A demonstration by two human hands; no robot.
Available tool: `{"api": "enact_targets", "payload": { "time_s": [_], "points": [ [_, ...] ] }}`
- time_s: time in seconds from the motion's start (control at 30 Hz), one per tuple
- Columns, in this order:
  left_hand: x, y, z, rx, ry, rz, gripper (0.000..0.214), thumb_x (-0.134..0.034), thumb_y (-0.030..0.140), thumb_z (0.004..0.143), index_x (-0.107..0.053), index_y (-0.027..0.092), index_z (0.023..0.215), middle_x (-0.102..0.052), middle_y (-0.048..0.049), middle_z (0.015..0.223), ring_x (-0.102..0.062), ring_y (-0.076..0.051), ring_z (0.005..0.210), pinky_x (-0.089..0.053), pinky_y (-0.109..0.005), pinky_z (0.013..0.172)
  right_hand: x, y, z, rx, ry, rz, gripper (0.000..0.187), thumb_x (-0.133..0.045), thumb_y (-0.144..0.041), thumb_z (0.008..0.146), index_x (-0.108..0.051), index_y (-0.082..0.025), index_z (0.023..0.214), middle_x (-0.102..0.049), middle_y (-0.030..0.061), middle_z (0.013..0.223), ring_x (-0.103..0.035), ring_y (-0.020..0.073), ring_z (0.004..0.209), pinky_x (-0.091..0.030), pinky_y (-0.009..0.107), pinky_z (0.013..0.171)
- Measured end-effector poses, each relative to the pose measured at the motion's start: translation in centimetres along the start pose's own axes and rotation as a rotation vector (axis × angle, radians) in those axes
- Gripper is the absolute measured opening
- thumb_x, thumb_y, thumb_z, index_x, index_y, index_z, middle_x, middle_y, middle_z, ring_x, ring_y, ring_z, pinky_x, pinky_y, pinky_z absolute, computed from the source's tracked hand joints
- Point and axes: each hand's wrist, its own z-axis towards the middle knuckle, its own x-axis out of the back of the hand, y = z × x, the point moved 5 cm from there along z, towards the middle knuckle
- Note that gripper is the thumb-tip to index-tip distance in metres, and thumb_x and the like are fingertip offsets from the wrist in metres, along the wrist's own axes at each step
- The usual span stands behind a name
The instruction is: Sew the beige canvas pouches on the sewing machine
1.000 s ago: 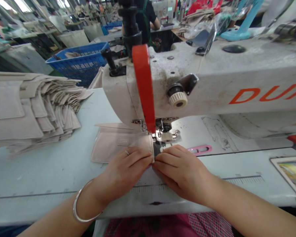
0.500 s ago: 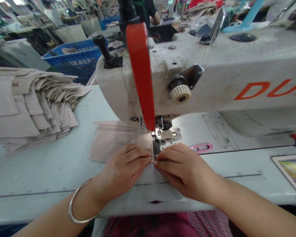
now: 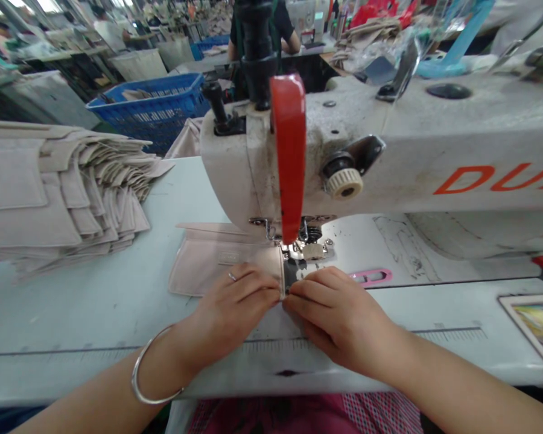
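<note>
Left hand (image 3: 228, 310) and right hand (image 3: 339, 313), fingertips pinched together on the flat beige fabric panel (image 3: 199, 265)'s edge; metal presser foot (image 3: 305, 250) at 12 o'clock.

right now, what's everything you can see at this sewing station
sewing machine: one, off-white, orange lettering, across the table
guard: one, red, front of machine head
fabric piece: one, beige, under the presser foot
fabric stack: one, beige, table's left
crate: one, blue, behind the stack
plastic clip: one, pink, right of presser foot
bangle: one, silver, left wrist
hands: two, bare, left hand and right hand meeting at the fabric piece's right edge
</note>
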Motion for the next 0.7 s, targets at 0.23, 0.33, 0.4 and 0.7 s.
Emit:
{"api": "enact_targets", "payload": {
  "time_s": [0.23, 0.33, 0.4, 0.7],
  "points": [
    [0.1, 0.3, 0.3, -0.094, -0.028, 0.002, 0.017, -0.053, 0.008, 0.096, -0.060, 0.012, 0.111, -0.067, -0.0066, 0.108, -0.059, -0.017, 0.105, -0.051, -0.033, 0.096, -0.1, -0.1, -0.2, 0.035, 0.009, -0.002, 0.027, -0.053, -0.011, 0.092, -0.061, -0.016, 0.117, -0.063, 0.0078, 0.126, -0.056, 0.0234, 0.109, -0.044, 0.042, 0.091],
    [0.3, 0.1, 0.4, -0.074, -0.028, 0.000, 0.019, -0.052, 0.009, 0.097, -0.060, 0.012, 0.113, -0.067, -0.0058, 0.110, -0.060, -0.016, 0.106, -0.051, -0.031, 0.097, 0.0, -0.1, -0.2, 0.013, 0.001, 0.030, 0.031, -0.053, -0.010, 0.092, -0.058, -0.016, 0.122, -0.062, 0.0058, 0.129, -0.055, 0.0220, 0.114, -0.043, 0.041, 0.097],
    [0.4, -0.1, 0.4, -0.057, -0.026, -0.023, 0.020, -0.051, 0.011, 0.098, -0.059, 0.014, 0.115, -0.067, -0.0045, 0.114, -0.060, -0.014, 0.108, -0.051, -0.028, 0.099, 0.1, -0.2, -0.2, -0.002, -0.008, 0.053, 0.039, -0.053, -0.010, 0.091, -0.054, -0.017, 0.130, -0.062, 0.0051, 0.131, -0.054, 0.0216, 0.117, -0.043, 0.041, 0.099],
    [-0.1, -0.8, 0.7, -0.119, -0.074, 0.087, 0.020, -0.048, 0.009, 0.098, -0.061, 0.012, 0.112, -0.071, -0.0054, 0.112, -0.063, -0.016, 0.108, -0.053, -0.031, 0.100, 0.3, -0.4, 0.4, -0.030, -0.020, 0.007, 0.037, -0.050, -0.014, 0.095, -0.057, -0.020, 0.130, -0.064, 0.0051, 0.128, -0.057, 0.0240, 0.110, -0.048, 0.044, 0.094]
  ]
}}
